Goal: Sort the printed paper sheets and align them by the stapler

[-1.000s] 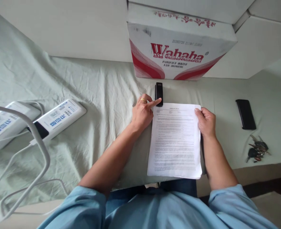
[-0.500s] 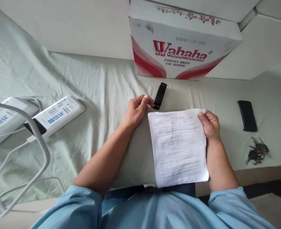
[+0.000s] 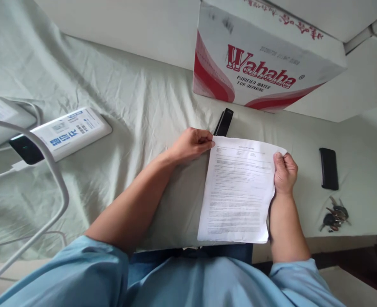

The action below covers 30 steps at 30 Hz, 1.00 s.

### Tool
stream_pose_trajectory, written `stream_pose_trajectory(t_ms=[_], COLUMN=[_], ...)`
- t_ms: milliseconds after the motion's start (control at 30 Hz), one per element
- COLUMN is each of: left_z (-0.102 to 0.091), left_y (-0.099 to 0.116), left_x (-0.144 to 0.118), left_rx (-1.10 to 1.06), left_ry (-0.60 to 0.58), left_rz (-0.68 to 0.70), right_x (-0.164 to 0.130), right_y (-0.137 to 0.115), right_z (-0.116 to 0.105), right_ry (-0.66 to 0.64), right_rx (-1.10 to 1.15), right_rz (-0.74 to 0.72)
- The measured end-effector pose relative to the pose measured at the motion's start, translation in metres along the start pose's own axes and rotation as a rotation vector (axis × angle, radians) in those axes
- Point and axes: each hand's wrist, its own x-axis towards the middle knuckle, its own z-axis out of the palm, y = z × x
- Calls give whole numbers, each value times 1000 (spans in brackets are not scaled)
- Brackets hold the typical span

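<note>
Printed sheets of paper (image 3: pixel 239 192) lie in front of me, their text facing up and their lower edge near the table's front. My left hand (image 3: pixel 193 146) pinches the top left corner between thumb and fingers. At the upper right edge, my right hand (image 3: pixel 284 170) is closed on the paper, thumb on top. Just beyond the top left corner lies a black stapler (image 3: pixel 224 123), its near end hidden behind my left fingers and the paper.
A white and red water carton (image 3: pixel 258 68) stands at the back. On the right are a black phone-like case (image 3: pixel 329 169) and a bunch of keys (image 3: pixel 335 215). White power banks (image 3: pixel 76 130) with cables (image 3: pixel 56 179) occupy the left, on a pale green cloth (image 3: pixel 150 102).
My left hand has moved from beside the stapler's near end to the paper's top left corner and gripped it. The paper has turned slightly clockwise. The view has shifted and tilted.
</note>
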Motion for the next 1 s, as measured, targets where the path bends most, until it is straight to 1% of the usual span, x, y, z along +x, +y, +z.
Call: stream_pose_trajectory(t_ms=[100,167,300,367,433,500,667,800,1000], left_z=[2,5,9,9,9,7,5,4,4], left_y=[0,-1,-1,-1,1,2,6,9,11], left_x=[2,4,7,7,6,5,2,1,-1], left_rx=[-31,-134,-300,-341,-357,-362,-310,-266,-291], left_ry=[42,119,308,343,326,279,177,167,165], left_rz=[-14,-19,-35,-52,-80,-108,-147,-160,-174], right_x=[1,1,-2,-3,-4,-4,2,5,6], right_y=[4,5,4,4,5,6,8,9,8], right_z=[3,5,8,9,9,8,1,-1,0], right_ry=[13,18,-99,-108,-59,-15,85,152,135], right_rx=[23,76,182,137,59,4,-65,3,66], right_rz=[3,-24,-17,-3,-20,-46,-95,-126,-187])
